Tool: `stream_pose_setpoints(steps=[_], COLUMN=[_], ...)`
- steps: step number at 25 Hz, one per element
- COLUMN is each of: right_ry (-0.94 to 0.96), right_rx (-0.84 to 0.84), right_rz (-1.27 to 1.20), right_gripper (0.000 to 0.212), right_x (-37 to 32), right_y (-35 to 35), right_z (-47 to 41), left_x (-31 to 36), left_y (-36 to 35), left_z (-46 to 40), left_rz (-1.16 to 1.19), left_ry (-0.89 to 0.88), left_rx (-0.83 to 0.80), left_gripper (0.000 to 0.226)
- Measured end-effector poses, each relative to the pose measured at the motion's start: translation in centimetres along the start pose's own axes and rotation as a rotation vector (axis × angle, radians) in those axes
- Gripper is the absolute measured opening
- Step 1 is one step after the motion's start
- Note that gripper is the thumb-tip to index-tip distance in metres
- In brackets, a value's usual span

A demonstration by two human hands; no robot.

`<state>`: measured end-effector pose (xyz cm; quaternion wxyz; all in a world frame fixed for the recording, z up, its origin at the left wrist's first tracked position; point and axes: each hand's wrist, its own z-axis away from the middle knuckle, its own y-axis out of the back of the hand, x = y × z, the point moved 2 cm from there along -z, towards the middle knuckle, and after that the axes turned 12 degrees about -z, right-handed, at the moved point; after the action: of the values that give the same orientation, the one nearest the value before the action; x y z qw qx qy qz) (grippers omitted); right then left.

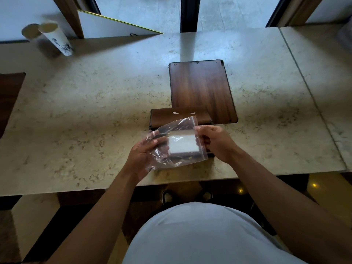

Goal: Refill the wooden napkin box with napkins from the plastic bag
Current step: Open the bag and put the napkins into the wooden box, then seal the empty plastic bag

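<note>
A clear plastic zip bag [172, 134] hangs between both hands just above the open wooden napkin box [179, 114] near the marble counter's front edge. My left hand [144, 155] grips the bag's left side from below. My right hand [214, 141] pinches its right edge by the zip strip. Through the plastic a white stack of napkins [182, 143] shows; I cannot tell whether it lies in the bag or in the box beneath. The box's flat wooden lid [202, 90] lies on the counter just behind it.
A white patterned cup [56, 39] stands at the back left beside a leaning mirror [114, 25]. A dark wooden piece [9, 100] sits at the left edge. The marble counter [85, 111] has a seam on the right. My shoes show below the front edge.
</note>
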<state>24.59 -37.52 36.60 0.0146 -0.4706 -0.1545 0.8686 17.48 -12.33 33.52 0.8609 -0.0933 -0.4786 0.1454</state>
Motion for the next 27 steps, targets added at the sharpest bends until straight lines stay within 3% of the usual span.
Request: stream_pose_setpoints(steps=[3, 7, 13, 16, 20, 23, 27], right_ry=[0.040, 0.083, 0.134, 0.192, 0.243, 0.253, 0.275], right_rx=[0.025, 0.064, 0.061, 0.023, -0.102, -0.147, -0.061], right_rz=[0.018, 0.065, 0.126, 0.272, 0.543, 0.681, 0.681], right_gripper=[0.021, 0.018, 0.017, 0.009, 0.007, 0.012, 0.014], right_x=[-0.2, -0.6, -1.2, -1.9, -3.1, -3.4, -3.2], right_y=[0.4, 0.1, 0.3, 0.4, 0.4, 0.8, 3.5], right_z=[0.2, 0.3, 0.6, 0.7, 0.6, 0.7, 2.3], left_x=[-0.2, -0.2, 1.0, 2.4, 4.1, 4.2, 2.7], left_y=[0.5, 1.2, 3.0, 2.3, -1.8, -5.5, -9.4], left_z=[0.4, 1.3, 1.6, 0.7, -1.4, -2.9, -4.2], left_rz=[-0.039, 0.017, 0.057, -0.036, -0.346, -0.553, -0.647], left_ry=[-0.019, 0.038, 0.153, 0.192, 0.213, 0.135, 0.033], left_rx=[-0.032, -0.044, -0.122, -0.272, -0.446, -0.485, -0.520], left_gripper=[0.037, 0.058, 0.058, 0.065, 0.068, 0.052, 0.024])
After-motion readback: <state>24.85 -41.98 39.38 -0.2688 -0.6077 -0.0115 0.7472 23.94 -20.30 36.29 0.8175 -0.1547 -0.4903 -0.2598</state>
